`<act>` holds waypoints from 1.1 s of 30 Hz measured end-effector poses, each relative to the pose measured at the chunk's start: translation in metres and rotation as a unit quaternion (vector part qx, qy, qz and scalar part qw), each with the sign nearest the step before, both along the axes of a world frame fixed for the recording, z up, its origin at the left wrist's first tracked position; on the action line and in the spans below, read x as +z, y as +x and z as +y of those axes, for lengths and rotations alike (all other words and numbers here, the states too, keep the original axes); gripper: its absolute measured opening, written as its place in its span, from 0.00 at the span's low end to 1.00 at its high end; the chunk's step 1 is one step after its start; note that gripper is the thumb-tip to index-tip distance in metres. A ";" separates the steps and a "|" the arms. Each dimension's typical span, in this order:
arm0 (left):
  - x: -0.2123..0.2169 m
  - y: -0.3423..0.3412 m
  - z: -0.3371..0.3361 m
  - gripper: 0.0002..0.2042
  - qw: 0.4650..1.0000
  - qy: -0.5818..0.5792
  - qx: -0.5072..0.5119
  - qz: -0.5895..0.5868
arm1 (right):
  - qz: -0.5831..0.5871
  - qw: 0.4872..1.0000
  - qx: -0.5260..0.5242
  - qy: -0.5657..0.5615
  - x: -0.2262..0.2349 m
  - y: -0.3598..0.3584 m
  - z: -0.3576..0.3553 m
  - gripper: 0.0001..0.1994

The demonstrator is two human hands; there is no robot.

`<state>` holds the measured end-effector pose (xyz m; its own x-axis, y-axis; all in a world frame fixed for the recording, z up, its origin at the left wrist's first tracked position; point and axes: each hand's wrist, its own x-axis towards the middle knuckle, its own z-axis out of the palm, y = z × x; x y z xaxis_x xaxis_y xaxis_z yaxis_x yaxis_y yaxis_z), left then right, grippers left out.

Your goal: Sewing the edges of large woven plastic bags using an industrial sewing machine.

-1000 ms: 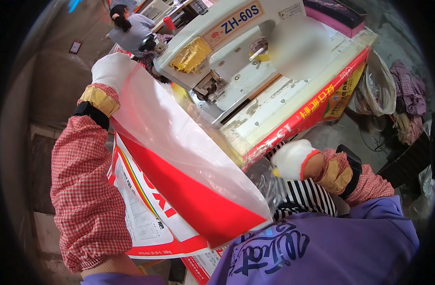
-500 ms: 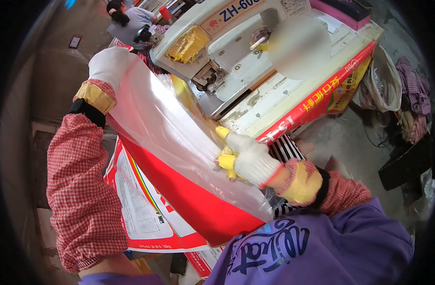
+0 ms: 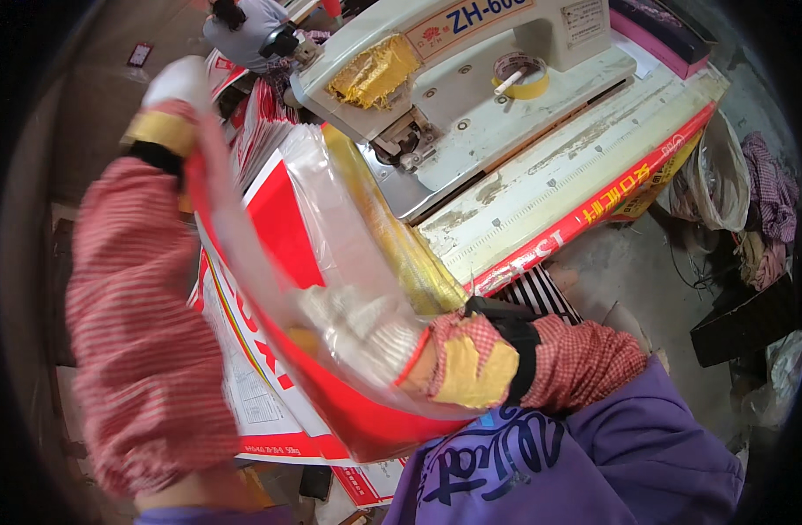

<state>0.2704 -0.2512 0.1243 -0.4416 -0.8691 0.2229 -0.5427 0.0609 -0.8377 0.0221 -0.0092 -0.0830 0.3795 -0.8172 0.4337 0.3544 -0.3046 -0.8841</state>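
Observation:
My left hand [image 3: 178,85], in a white glove and blurred by motion, is closed on the upper end of a red and white plastic bag [image 3: 366,420] with a clear film liner, at the upper left. The bag stretches from there down toward my lap. Lower down, my right hand [image 3: 357,328], also gloved, lies at the clear film near the bag's open edge; film and blur hide its fingers. Beyond it lie another red and white bag with clear film [image 3: 318,201] and yellow woven material [image 3: 401,254], beside the sewing machine's head [image 3: 401,140].
A grey sewing machine [image 3: 471,79] stands on a worn white table [image 3: 541,184] with a red printed front edge. A tape roll [image 3: 531,86] rests on its bed. A stack of bags [image 3: 259,131] lies behind; a co-worker [image 3: 243,35] sits farther off. Right: a plastic sack [image 3: 716,175].
My right hand has moved left, away from the table edge and across the bag. My left hand has risen slightly with its end of the bag, uncovering another bag beside the machine.

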 end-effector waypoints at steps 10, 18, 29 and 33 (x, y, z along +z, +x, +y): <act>-0.265 -0.054 0.047 0.05 0.989 0.112 -0.011 0.100 | 0.018 0.865 0.146 0.479 -0.128 -0.157 0.011 0.13; -0.245 -0.069 0.042 0.07 0.933 0.066 -0.215 0.280 | 0.109 0.875 0.042 0.470 -0.066 -0.154 0.001 0.19; -0.239 -0.048 0.060 0.07 0.849 0.275 -0.010 0.452 | 0.589 0.807 -0.004 0.043 -0.049 -0.153 -0.003 0.13; -0.246 -0.057 0.065 0.08 0.803 0.318 0.021 0.504 | 0.683 0.714 0.146 0.047 -0.036 -0.160 0.001 0.22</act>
